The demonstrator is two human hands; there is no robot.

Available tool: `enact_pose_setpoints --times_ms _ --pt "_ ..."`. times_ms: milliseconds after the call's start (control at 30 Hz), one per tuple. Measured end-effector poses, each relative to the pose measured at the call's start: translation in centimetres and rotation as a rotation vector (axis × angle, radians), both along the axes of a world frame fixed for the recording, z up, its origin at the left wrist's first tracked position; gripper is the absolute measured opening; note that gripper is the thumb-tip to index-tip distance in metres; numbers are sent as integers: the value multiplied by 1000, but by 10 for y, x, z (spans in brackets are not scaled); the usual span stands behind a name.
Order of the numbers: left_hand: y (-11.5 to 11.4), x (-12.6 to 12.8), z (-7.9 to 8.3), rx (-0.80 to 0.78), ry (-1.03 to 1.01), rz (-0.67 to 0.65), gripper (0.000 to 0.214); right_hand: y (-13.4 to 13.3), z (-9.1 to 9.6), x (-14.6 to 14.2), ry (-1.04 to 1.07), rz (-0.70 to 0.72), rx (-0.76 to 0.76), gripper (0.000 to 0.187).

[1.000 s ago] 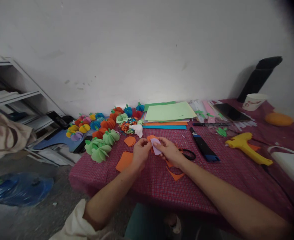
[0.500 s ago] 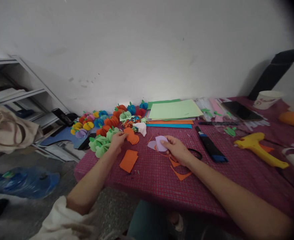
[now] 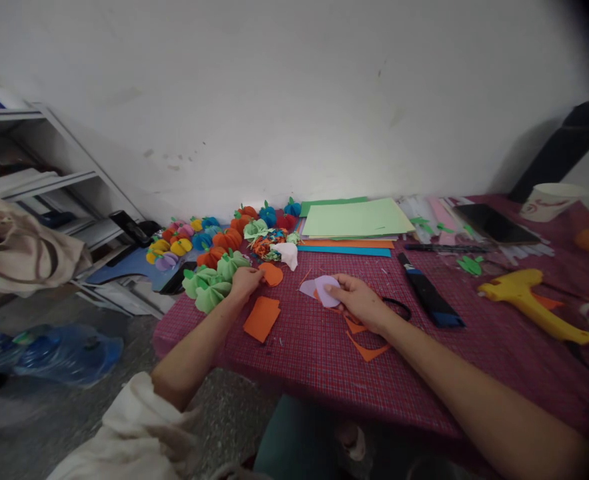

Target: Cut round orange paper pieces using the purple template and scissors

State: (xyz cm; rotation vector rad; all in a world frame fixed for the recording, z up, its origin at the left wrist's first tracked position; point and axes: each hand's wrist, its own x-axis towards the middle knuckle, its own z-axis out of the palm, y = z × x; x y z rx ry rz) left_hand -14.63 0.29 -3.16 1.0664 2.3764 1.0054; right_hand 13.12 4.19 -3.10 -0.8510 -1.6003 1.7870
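Observation:
My right hand (image 3: 358, 301) pinches a pale lilac paper cut-out (image 3: 325, 291) just above the red checked tablecloth (image 3: 424, 347). A second lilac piece (image 3: 307, 288) lies flat beside it. My left hand (image 3: 245, 282) has reached left and rests its fingertips on a round orange paper cut-out (image 3: 272, 274). Its fingers are curled against the paper's edge. A square orange paper stack (image 3: 262, 318) lies just in front of that hand. Orange paper scraps (image 3: 367, 349) sit under my right wrist, and black scissors (image 3: 397, 308) lie partly hidden behind my right hand.
Several paper pumpkins (image 3: 214, 250) in green, orange, yellow and blue line the table's far left. Coloured paper sheets (image 3: 354, 220) lie at the back, a black and blue tool (image 3: 428, 293) and a yellow glue gun (image 3: 529, 301) to the right. A shelf (image 3: 34, 180) stands left.
My hands were together on the lilac paper. My left hand has let go and moved left onto the round orange cut-out. My right hand has kept the lilac piece and lowered it.

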Motion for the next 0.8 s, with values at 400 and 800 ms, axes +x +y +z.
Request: enact_pose_setpoints --times_ms 400,800 --pt "-19 16 31 -36 325 -152 30 -10 8 2 -103 167 150 16" --pt "-114 45 30 -208 608 -432 40 -24 -10 0 -214 335 436 13"
